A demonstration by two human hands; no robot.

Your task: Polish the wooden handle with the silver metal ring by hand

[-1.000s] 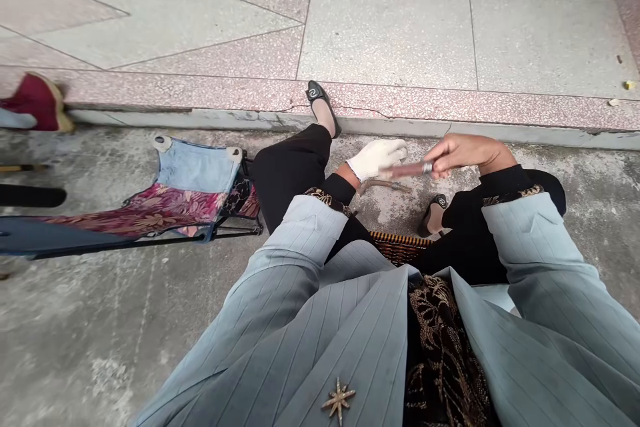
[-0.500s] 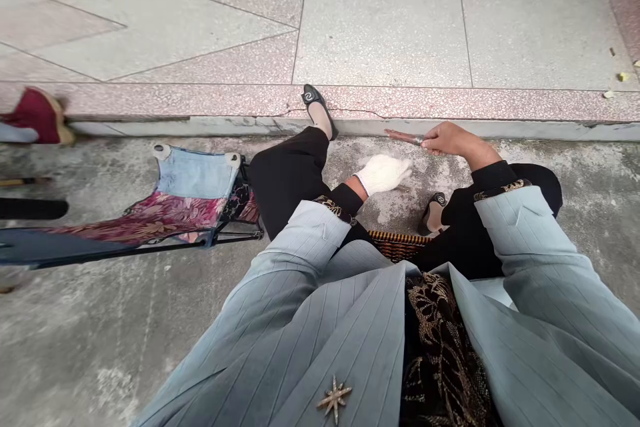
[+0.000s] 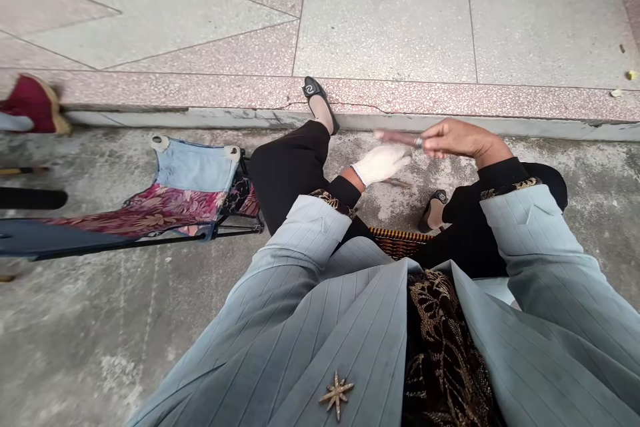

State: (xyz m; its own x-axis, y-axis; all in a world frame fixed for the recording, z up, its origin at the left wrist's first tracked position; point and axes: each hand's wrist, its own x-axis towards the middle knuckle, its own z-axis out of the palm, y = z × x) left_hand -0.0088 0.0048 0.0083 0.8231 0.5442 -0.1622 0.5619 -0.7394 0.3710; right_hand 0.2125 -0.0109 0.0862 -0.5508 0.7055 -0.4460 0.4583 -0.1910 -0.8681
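Rough mottled concrete ground (image 3: 190, 327), folding chair (image 3: 175, 207) in pale-blue and magenta leaf-print cloth. Bare right hand (image 3: 457, 139) pinches slim reddish-brown rod (image 3: 397, 137) just behind its coiled metal band; left hand (image 3: 381, 164), white knit-gloved, curled just below rod, contact and contents can't tell. Brown banded stick (image 3: 399, 183) on concrete by glove, S-like shoe buckle (image 3: 309, 89) beyond.
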